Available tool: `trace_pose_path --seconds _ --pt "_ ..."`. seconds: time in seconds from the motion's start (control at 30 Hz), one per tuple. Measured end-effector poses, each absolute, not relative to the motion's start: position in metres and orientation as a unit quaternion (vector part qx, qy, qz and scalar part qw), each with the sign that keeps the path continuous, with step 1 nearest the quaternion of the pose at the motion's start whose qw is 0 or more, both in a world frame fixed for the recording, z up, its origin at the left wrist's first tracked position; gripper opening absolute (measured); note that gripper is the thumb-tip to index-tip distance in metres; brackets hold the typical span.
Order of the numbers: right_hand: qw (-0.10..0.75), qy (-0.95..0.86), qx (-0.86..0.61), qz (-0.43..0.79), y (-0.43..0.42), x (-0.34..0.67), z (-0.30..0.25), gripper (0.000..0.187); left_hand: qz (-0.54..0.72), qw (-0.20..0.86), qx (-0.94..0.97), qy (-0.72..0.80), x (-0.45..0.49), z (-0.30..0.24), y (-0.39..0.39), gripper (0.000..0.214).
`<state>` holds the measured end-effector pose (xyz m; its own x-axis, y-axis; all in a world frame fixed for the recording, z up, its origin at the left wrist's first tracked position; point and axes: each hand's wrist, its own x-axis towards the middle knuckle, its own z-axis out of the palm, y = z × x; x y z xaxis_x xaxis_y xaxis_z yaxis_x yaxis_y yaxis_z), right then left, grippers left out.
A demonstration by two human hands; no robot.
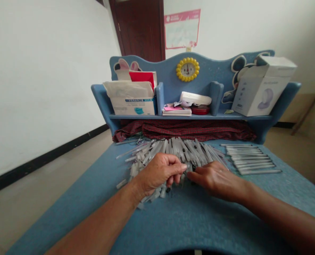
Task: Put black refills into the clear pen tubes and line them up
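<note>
My left hand [164, 171] is closed in a pinch, thumb against the fingers, over the front of a heap of clear plastic pen parts [173, 147]. What it holds, if anything, is too small to make out. Close by on the right, my right hand [213, 177] has its fingers curled down at the heap, beside small black pieces, and its fingertips are partly hidden. Short translucent pen caps [156, 194] lie at the heap's near left side. To the right of my right hand, several pens [253, 161] lie side by side in a row.
The blue table [189, 223] has a raised back shelf [136, 116]. A red checked cloth [184, 130] lies along its foot. On the shelf stand a mask box [132, 105], a white carton [261, 88], papers and a red tin [200, 110]; a yellow-rimmed clock [187, 69] sits above.
</note>
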<state>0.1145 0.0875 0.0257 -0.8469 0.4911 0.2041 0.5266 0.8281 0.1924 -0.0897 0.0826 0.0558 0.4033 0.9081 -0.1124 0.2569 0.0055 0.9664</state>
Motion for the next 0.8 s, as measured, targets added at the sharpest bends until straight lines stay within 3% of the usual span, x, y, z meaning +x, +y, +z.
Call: trace_pose_path --seconds 0.17,0.33,0.5,0.67,0.8 --pt "0.141 -0.95 -0.246 -0.133 0.089 0.118 0.026 0.02 0.328 0.529 0.636 0.456 -0.087 0.055 0.081 0.021" --pt "0.31 -0.909 -0.274 -0.056 0.085 0.126 0.038 0.016 0.393 0.476 0.644 0.452 -0.082 0.054 0.079 0.013" --pt "0.447 -0.829 -0.332 0.045 0.074 0.124 0.051 0.009 0.422 0.395 0.698 0.422 -0.079 0.058 0.073 0.031" --pt "0.522 -0.772 -0.32 0.172 0.063 0.116 0.054 0.008 0.36 0.369 0.751 0.412 -0.078 0.062 0.067 0.026" --pt "0.531 -0.74 -0.309 0.274 0.061 0.116 0.054 0.013 0.341 0.4 0.75 0.402 -0.077 0.061 0.064 0.018"
